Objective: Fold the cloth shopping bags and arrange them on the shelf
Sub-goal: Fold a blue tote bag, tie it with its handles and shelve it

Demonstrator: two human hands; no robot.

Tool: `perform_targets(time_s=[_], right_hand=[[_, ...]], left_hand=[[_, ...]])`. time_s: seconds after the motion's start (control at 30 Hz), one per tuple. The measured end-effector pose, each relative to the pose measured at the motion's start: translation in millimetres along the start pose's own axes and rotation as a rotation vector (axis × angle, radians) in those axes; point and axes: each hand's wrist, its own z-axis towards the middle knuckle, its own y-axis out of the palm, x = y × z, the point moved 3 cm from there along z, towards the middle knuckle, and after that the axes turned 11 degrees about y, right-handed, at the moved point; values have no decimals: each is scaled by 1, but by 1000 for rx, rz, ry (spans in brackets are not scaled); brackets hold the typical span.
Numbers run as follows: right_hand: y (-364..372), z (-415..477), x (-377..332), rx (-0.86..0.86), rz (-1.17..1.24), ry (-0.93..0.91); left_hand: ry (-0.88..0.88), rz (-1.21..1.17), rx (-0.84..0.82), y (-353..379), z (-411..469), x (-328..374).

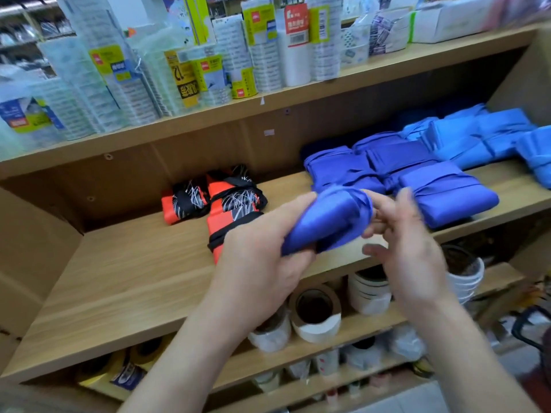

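My left hand [265,251] grips a rolled-up violet-blue cloth bag [331,222] above the front edge of the wooden shelf [125,281]. My right hand [408,242] is at the bag's right end, blurred, with its fingers against the fabric. Several folded violet-blue bags [417,180] lie on the shelf just behind my hands. Lighter blue folded bags [477,138] lie further right. Three folded orange and black bags [226,204] sit in the middle of the shelf, to the left of my left hand.
The shelf above holds many packs of plastic cups and sleeves [125,84]. On the shelf below stand rolls of tape [316,314] and stacked white containers [369,290]. The shelf's right wall [530,76] stands close to the light blue bags.
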Motion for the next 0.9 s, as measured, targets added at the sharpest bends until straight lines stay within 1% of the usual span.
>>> perform_targets(time_s=[0.03, 0.07, 0.1, 0.13, 0.17, 0.2, 0.3, 0.33, 0.4, 0.43, 0.47, 0.5, 0.57, 0.6, 0.63, 0.7, 0.77, 0.8, 0.83, 0.87, 0.9], right_hand=[[-8, 2, -5, -99, 42, 63], [-13, 4, -11, -172, 30, 86], [-18, 8, -15, -179, -33, 79], [-22, 11, -16, -140, -75, 64], [-32, 15, -17, -92, -91, 49], [-35, 17, -16, -75, -82, 44], [-51, 21, -12, -98, -68, 16], [-54, 22, -11, -123, -92, 10], [-55, 24, -9, -172, -211, -18], [-57, 25, -8, -155, -307, -46], [-60, 27, -9, -88, -423, -98], [-66, 28, -12, 25, -558, -169], [-81, 29, -18, 298, -854, -308], [-90, 29, -22, 420, -938, -347], [-98, 29, -25, 504, -943, -382], [-112, 29, -32, 573, -812, -479], [-130, 30, -38, 695, -781, -571], [-141, 33, -40, 780, -815, -571], [-154, 38, -41, 857, -872, -516], [-166, 44, -39, 895, -950, -399], [-176, 51, -35, 877, -1038, -247]], left_hand=[[131, 189, -34, 5, 5, 5], [225, 292, -83, 13, 7, 10], [265, 296, -146, 23, 8, 14], [258, 219, -204, 31, 6, 16], [217, 85, -240, 40, 8, 17], [129, -49, -225, 42, 6, 14], [-199, -306, -40, 47, 13, 1], [-296, -395, -31, 51, 16, -5], [-422, -559, -69, 63, 20, -13], [-464, -569, -64, 68, 21, -17], [-501, -545, -41, 72, 22, -22], [-537, -515, -13, 76, 24, -27], [-607, -479, 19, 84, 29, -35], [-630, -479, 27, 88, 32, -38], [-638, -472, 29, 91, 36, -40], [-620, -412, 11, 97, 41, -40], [-598, -351, -1, 101, 43, -41], [-592, -333, 1, 103, 43, -41], [-586, -314, 5, 104, 43, -42], [-578, -289, 7, 104, 42, -43], [-570, -264, 8, 104, 42, -45]])
